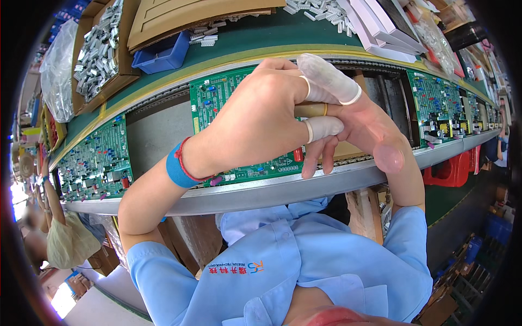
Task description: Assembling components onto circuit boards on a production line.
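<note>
My left hand, with a blue wristband at its wrist, reaches across and pinches a yellowish finger cot on a finger of my right hand. White cots cover its thumb and index finger. My right hand holds nothing; its fingers point left, thumb apart. One of its fingers wears a long white finger cot, while two lower fingers look bare. Directly beneath both hands lies a green circuit board, partly hidden by my left hand and forearm.
More populated circuit boards sit along the conveyor, behind its metal rail. Beyond are a carton of metal parts, a blue bin and white boxes. A red plastic stool stands right; another person is at left.
</note>
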Available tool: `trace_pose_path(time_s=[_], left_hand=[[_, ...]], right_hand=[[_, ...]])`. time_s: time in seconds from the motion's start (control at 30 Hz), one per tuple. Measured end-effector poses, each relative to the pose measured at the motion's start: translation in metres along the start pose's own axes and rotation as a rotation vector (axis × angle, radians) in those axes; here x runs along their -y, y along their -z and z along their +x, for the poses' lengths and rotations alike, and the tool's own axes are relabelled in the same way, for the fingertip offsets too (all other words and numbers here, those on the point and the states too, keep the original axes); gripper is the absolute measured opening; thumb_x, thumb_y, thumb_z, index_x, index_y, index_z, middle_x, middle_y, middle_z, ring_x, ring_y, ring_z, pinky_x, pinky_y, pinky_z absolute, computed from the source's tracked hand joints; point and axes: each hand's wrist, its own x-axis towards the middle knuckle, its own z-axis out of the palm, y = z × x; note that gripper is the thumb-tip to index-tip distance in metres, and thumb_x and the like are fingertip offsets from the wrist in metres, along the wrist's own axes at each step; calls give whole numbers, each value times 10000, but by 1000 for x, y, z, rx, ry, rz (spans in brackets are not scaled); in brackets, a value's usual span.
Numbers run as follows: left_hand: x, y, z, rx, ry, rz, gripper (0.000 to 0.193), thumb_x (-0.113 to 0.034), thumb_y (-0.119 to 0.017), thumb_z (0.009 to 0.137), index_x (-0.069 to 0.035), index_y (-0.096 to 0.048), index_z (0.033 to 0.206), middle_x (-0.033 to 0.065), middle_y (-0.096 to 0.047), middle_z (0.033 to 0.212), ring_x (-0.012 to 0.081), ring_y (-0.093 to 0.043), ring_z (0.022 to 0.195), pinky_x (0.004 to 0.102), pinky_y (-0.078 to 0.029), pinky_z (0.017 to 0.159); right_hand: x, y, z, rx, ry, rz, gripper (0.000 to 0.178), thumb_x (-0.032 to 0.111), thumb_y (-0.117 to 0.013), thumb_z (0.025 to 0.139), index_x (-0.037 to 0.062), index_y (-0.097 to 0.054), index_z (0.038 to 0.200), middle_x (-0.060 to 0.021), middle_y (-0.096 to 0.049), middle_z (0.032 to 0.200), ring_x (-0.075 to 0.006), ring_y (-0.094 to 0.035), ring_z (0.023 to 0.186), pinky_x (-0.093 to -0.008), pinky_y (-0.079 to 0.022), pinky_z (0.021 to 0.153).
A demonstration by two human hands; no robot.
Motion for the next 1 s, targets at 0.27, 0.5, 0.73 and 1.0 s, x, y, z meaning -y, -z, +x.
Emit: trace_pose_path(time_s=[0.27, 0.5, 0.73, 1.0], left_hand=[[-1, 9, -17, -60, -40, 208, 318, -82, -799, 718, -70, -707, 1022, 90, -651, 1101, 225, -622, 966, 314, -492, 842], [3, 6, -23, -173, -1, 67, 293, -117, -759, 737, -120, -714, 1027, 84, -698, 858, 278, -596, 779, 353, -415, 943], [-7, 6, -19, -96, 50, 270, 348, -37, -771, 713, -84, -687, 1048, 67, -659, 1102, 228, -590, 1074, 351, -457, 935], [5, -4, -7, -94, -108, 301, 274, -52, -737, 683, -72, -721, 956, 79, -688, 934, 273, -608, 927, 420, -407, 981]], right_hand=[[5, 3, -3, 51, 29, 3, 1574, 887, -676, 318, 144, 23, 1516, -329, -388, 1379, -358, -699, 835, -321, -599, 566], [3, 6, -3, 107, 61, 67, 1551, 834, -731, 352, 171, 51, 1515, -372, -308, 1407, -369, -695, 841, -329, -602, 584], [4, 6, -4, 63, 21, 56, 1552, 796, -768, 353, 169, 46, 1515, -371, -312, 1406, -379, -694, 839, -339, -603, 584], [-1, 6, 0, 63, 25, 78, 1574, 756, -807, 326, 144, 22, 1516, -325, -376, 1390, -377, -695, 817, -341, -606, 593]])
